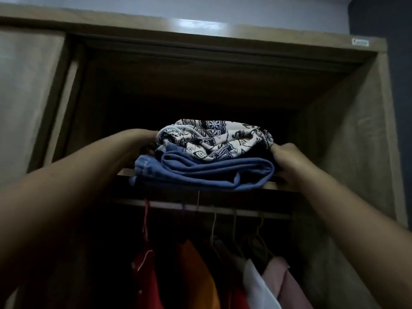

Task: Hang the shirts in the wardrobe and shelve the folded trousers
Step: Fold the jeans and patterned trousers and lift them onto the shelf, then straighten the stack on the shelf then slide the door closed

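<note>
A stack of folded trousers rests on the front edge of the wardrobe's upper shelf (282, 186): blue trousers (214, 172) at the bottom, patterned white-and-navy trousers (214, 139) on top. My left hand (148, 139) is at the stack's left side, its fingers mostly hidden behind the fabric. My right hand (287, 161) grips the right side of the stack. Below the shelf, shirts hang from the rail (223, 209): a red one (147, 277), an orange one (198, 270), a white one (256, 284) and a pink one (287, 284).
The wardrobe's wooden top (200, 34) and right side panel (347, 157) frame the shelf opening. A sliding door (29, 97) stands at the left. The back of the shelf is dark.
</note>
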Demonstrator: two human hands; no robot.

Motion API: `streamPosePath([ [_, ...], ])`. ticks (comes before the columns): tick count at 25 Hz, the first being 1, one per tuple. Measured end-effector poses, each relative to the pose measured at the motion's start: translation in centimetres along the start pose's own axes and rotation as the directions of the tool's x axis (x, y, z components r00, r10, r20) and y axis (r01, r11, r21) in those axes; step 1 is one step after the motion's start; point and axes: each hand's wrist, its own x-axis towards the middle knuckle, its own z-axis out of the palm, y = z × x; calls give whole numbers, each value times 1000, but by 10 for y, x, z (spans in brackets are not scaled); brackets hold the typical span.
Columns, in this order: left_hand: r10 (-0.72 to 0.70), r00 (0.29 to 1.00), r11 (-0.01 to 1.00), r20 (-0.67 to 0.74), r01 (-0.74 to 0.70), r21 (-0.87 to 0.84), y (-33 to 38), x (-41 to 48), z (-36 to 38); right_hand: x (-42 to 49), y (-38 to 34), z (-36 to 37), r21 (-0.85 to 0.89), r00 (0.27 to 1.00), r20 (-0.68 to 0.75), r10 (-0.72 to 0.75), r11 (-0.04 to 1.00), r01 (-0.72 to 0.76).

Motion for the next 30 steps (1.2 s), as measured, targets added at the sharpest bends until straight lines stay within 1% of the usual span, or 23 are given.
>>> streamPosePath([
  [1,61,996,998,-68,-60,15,3,-7,1,1,2,-7,-198,985,-89,-151,971,131],
  [2,179,975,983,-130,-172,62,2,-16,2,-4,2,-15,-340,936,-124,-329,900,272],
  [3,340,922,938,-183,-319,138,0,-24,0,-15,1,-21,-386,851,-128,-509,816,430],
  [4,535,828,833,-165,-485,266,-4,-36,-2,-31,-3,-25,-375,757,-76,-649,722,582],
  [5,711,702,655,-50,-634,412,-11,-49,-2,-51,-7,-26,-343,675,36,-737,625,701],
  [6,812,570,421,126,-722,549,-19,-62,-2,-68,-7,-24,-323,613,191,-767,541,777],
  [7,814,492,188,309,-727,661,-28,-72,1,-82,-6,-21,-357,571,375,-730,455,816],
  [8,772,453,-33,446,-672,740,-37,-72,3,-91,-5,-15,-444,543,533,-649,332,833],
  [9,723,435,-203,536,-608,768,-45,-69,4,-93,-2,-11,-539,533,636,-558,173,824],
  [10,692,438,-291,574,-558,777,-50,-62,6,-92,0,-8,-595,533,677,-508,49,802],
  [11,687,434,-321,583,-539,779,-51,-57,6,-89,-2,-6,-614,528,682,-506,-4,790],
  [13,712,419,-288,564,-558,778,-45,-43,7,-78,-11,-2,-621,530,641,-556,32,784],
  [15,720,439,-221,537,-588,778,-33,-30,10,-66,-19,7,-644,565,612,-554,65,762],
  [17,691,506,-173,516,-577,798,-23,-15,18,-55,-20,17,-670,609,597,-523,92,736],
  [18,658,554,-174,510,-548,819,-21,-9,20,-51,-19,23,-675,636,587,-501,131,726],
  [20,601,611,-210,515,-501,840,-17,1,28,-41,-15,32,-674,673,569,-473,202,711],
  [22,532,674,-197,513,-491,849,-15,6,33,-33,-9,39,-699,707,555,-438,215,682],
  [23,502,701,-168,506,-495,852,-15,7,33,-31,-7,42,-701,713,549,-436,224,677],
  [24,478,722,-103,500,-520,848,-17,7,30,-31,-4,44,-686,717,542,-438,263,678],
  [26,465,730,84,501,-599,796,-21,-1,23,-39,5,39,-625,709,527,-469,352,697],
  [27,477,722,141,502,-626,767,-27,-7,19,-47,12,35,-614,697,520,-494,352,707],
  [28,490,714,140,499,-630,764,-34,-14,18,-57,20,31,-625,690,509,-515,330,708],
  [30,501,720,83,480,-592,802,-48,-23,19,-71,34,28,-675,683,489,-543,260,690],
])
